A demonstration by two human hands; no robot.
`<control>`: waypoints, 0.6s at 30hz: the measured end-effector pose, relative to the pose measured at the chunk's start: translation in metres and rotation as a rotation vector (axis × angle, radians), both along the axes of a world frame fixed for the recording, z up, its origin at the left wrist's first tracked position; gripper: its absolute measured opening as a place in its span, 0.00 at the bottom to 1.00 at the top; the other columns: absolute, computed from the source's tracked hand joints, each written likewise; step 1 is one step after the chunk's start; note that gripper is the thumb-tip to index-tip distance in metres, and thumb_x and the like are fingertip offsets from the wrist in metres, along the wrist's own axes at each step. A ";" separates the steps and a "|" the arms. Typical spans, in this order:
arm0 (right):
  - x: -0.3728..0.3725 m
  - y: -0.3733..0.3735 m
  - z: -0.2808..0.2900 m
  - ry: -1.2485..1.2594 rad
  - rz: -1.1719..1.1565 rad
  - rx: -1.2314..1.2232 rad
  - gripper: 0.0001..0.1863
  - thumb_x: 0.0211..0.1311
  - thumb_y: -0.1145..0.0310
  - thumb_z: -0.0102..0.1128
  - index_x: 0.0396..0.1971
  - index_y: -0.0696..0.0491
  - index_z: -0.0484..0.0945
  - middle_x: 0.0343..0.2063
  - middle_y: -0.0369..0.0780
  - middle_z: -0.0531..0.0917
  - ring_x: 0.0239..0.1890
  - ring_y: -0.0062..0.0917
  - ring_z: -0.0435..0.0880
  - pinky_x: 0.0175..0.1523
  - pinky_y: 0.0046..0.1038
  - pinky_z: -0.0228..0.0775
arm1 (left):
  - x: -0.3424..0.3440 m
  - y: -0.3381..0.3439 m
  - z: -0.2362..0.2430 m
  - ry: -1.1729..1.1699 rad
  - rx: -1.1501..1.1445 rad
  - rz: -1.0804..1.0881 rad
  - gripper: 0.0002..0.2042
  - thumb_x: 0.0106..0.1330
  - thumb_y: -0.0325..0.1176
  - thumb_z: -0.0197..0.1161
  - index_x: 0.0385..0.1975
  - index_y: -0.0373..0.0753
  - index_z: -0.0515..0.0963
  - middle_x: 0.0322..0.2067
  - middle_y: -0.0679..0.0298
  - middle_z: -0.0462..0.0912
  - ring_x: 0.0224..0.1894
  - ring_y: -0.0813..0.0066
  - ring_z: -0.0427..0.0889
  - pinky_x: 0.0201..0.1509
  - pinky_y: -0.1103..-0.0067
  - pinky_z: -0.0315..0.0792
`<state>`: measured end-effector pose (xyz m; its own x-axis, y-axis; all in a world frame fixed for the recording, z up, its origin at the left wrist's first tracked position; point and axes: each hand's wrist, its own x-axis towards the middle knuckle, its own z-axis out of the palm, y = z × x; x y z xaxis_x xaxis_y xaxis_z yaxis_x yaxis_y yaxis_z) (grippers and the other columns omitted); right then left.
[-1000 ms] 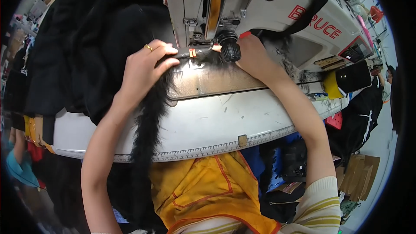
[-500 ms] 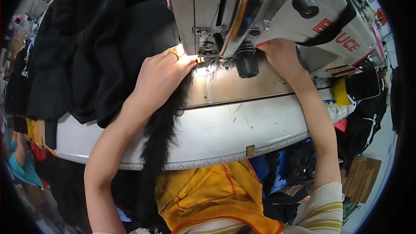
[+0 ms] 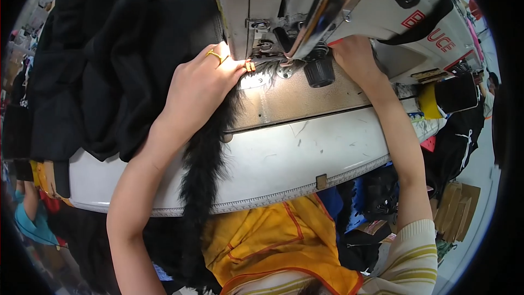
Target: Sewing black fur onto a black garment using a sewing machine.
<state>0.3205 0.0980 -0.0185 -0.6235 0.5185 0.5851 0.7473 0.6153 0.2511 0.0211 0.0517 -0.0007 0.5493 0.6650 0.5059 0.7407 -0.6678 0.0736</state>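
My left hand (image 3: pixel 199 84), with a yellow ring on it, is closed at the left of the sewing machine's (image 3: pixel 262 0) presser foot. Its fingertips pinch a strip of black fur trim (image 3: pixel 202 177), which hangs from under the hand over the table's front edge. Black fabric (image 3: pixel 158 38) lies bunched beside that hand. Small orange bits show at the fingertips, too small to make out. My right hand (image 3: pixel 357 60) reaches behind the machine head, near the black knob (image 3: pixel 319 71); its fingertips are mostly hidden there.
The white table (image 3: pixel 262 158) has a measuring tape (image 3: pixel 273 203) along its curved front edge. A dark phone-like screen (image 3: pixel 457 95) stands by a yellow holder (image 3: pixel 430 102) at right. Cardboard (image 3: pixel 458 210) leans below right. Another person's teal sleeve (image 3: pixel 34 221) shows far left.
The view has shifted slightly, so the machine sits a little higher and further right. Both hands hold about the same places at the machine, and the fur strip hangs much as before.
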 end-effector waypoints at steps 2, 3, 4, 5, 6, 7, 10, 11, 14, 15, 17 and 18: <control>-0.002 0.001 0.001 0.024 0.030 0.011 0.17 0.46 0.78 0.58 0.37 0.43 0.81 0.36 0.29 0.79 0.37 0.25 0.80 0.34 0.26 0.73 | -0.002 0.003 -0.001 -0.007 0.042 -0.015 0.06 0.56 0.34 0.63 0.28 0.40 0.77 0.30 0.65 0.74 0.32 0.73 0.77 0.30 0.79 0.74; -0.002 0.001 0.000 0.025 0.032 0.014 0.17 0.46 0.78 0.58 0.37 0.43 0.81 0.36 0.29 0.79 0.37 0.25 0.80 0.34 0.26 0.73 | -0.004 0.003 -0.001 -0.014 0.081 -0.030 0.06 0.56 0.34 0.63 0.29 0.40 0.78 0.30 0.66 0.74 0.32 0.73 0.76 0.30 0.79 0.74; -0.002 0.001 -0.002 0.031 0.041 -0.001 0.17 0.46 0.77 0.58 0.37 0.43 0.81 0.35 0.29 0.79 0.36 0.25 0.80 0.34 0.26 0.73 | -0.005 0.002 0.001 -0.013 0.085 -0.029 0.06 0.56 0.34 0.63 0.29 0.40 0.78 0.30 0.66 0.74 0.32 0.73 0.76 0.30 0.79 0.74; -0.002 0.001 -0.002 0.038 0.051 -0.016 0.17 0.46 0.77 0.59 0.38 0.43 0.81 0.35 0.29 0.79 0.36 0.25 0.80 0.35 0.26 0.73 | -0.007 0.001 0.003 -0.023 0.092 -0.027 0.06 0.56 0.34 0.63 0.30 0.41 0.78 0.30 0.67 0.74 0.32 0.74 0.76 0.30 0.79 0.74; -0.001 0.000 -0.001 0.037 0.052 -0.014 0.17 0.46 0.77 0.59 0.38 0.43 0.81 0.35 0.29 0.79 0.36 0.25 0.80 0.35 0.26 0.73 | -0.008 0.000 0.003 -0.035 0.099 -0.026 0.06 0.55 0.33 0.64 0.30 0.42 0.79 0.30 0.68 0.74 0.32 0.74 0.77 0.29 0.79 0.74; -0.001 -0.003 0.001 0.012 0.028 -0.018 0.17 0.46 0.77 0.58 0.38 0.43 0.81 0.36 0.29 0.79 0.36 0.25 0.80 0.35 0.25 0.73 | -0.010 -0.004 0.003 -0.037 0.102 -0.026 0.06 0.55 0.33 0.64 0.30 0.42 0.79 0.30 0.68 0.74 0.32 0.74 0.77 0.29 0.79 0.74; 0.001 -0.003 0.002 0.005 0.020 -0.086 0.13 0.44 0.75 0.59 0.34 0.47 0.80 0.32 0.35 0.79 0.37 0.31 0.79 0.40 0.32 0.71 | -0.012 -0.011 0.001 -0.154 0.022 -0.004 0.06 0.54 0.32 0.65 0.31 0.45 0.79 0.28 0.73 0.75 0.33 0.77 0.77 0.28 0.80 0.74; 0.001 -0.004 0.002 0.022 0.036 -0.153 0.10 0.42 0.73 0.59 0.29 0.50 0.79 0.27 0.40 0.80 0.37 0.37 0.78 0.45 0.39 0.68 | -0.010 -0.012 0.001 -0.153 0.025 -0.005 0.06 0.54 0.32 0.65 0.31 0.45 0.79 0.28 0.73 0.75 0.33 0.77 0.77 0.28 0.80 0.74; -0.036 -0.033 0.020 -0.163 -0.043 -0.081 0.15 0.50 0.67 0.61 0.40 0.49 0.78 0.42 0.35 0.78 0.49 0.27 0.77 0.54 0.34 0.67 | -0.010 -0.013 0.002 -0.102 0.029 0.039 0.06 0.53 0.32 0.65 0.31 0.44 0.79 0.28 0.73 0.74 0.33 0.76 0.77 0.28 0.80 0.74; -0.048 -0.034 0.017 0.034 0.147 -0.176 0.15 0.51 0.62 0.62 0.39 0.50 0.77 0.42 0.36 0.77 0.51 0.29 0.74 0.59 0.36 0.62 | -0.008 -0.015 0.004 -0.073 0.066 0.063 0.06 0.53 0.32 0.66 0.31 0.44 0.79 0.28 0.73 0.74 0.33 0.77 0.77 0.27 0.80 0.74; -0.066 -0.033 0.013 0.088 0.163 -0.300 0.12 0.53 0.61 0.60 0.36 0.51 0.76 0.39 0.36 0.77 0.47 0.30 0.75 0.58 0.37 0.63 | -0.006 -0.021 0.004 -0.040 0.087 0.081 0.07 0.53 0.32 0.66 0.31 0.44 0.78 0.27 0.73 0.74 0.33 0.77 0.77 0.27 0.80 0.74; -0.066 -0.023 0.010 0.016 0.159 -0.151 0.10 0.53 0.63 0.58 0.34 0.51 0.76 0.36 0.34 0.76 0.41 0.28 0.76 0.54 0.34 0.66 | -0.004 -0.027 0.005 -0.022 0.077 0.086 0.07 0.53 0.32 0.66 0.31 0.44 0.78 0.27 0.72 0.73 0.33 0.77 0.77 0.26 0.80 0.74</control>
